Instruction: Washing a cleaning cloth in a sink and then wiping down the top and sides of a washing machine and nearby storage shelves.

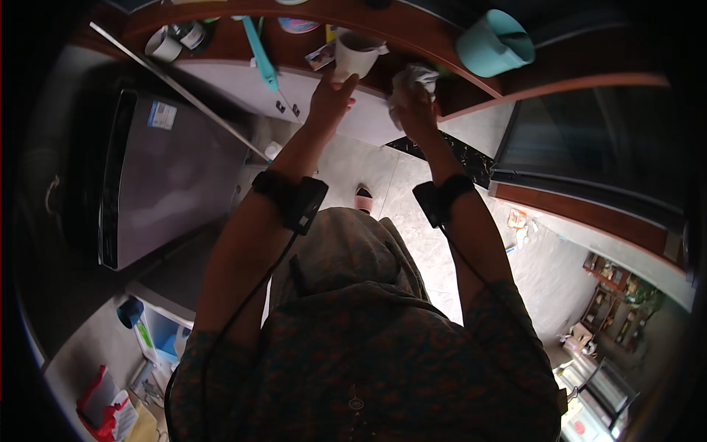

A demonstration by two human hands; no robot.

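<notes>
My left hand (331,102) holds a pale cup (353,58) by its lower part, at the front edge of a reddish-brown wooden shelf (381,69). Something small and white pokes out past the cup's rim. A crumpled white cloth or tissue (422,74) is bunched in my right hand (417,110), just right of the cup and over the same shelf. Close behind the cup lies a small printed packet (320,57). A turquoise mug (491,47) stands on the shelf top, to the right of my right hand.
A turquoise-handled tool (259,55) hangs over the shelf edge, left of my left hand. Further left are a white cup (164,45), a dark bottle (189,36) and a long thin pole (177,88) leaning across. A refrigerator-like appliance (171,177) stands at the left.
</notes>
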